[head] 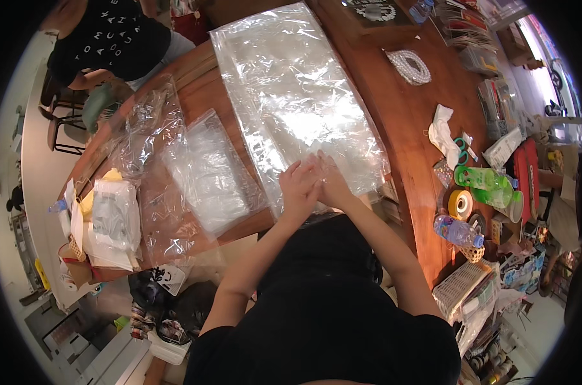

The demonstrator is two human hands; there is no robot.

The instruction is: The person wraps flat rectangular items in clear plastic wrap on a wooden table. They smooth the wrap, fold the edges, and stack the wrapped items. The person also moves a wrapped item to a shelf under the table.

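Observation:
My left hand [298,188] and my right hand [335,184] meet over the near end of a large stack of clear plastic bags or sheets [291,67]. The fingers overlap and blur slightly against the glossy film. Whether they pinch any film between them cannot be made out. To the left of my hands lies a smaller pile of clear plastic bags [214,178]. Beyond it, loose crumpled clear film [149,120] spreads along the table's left side.
The wooden table [368,82] also bears a white braided coil [410,67], green-handled scissors [461,150], green plastic bottles [483,180], yellow tape [460,204] and a wicker basket [464,288]. Wrapped packets [115,221] stand at left. Another person [112,38] is at the far left edge.

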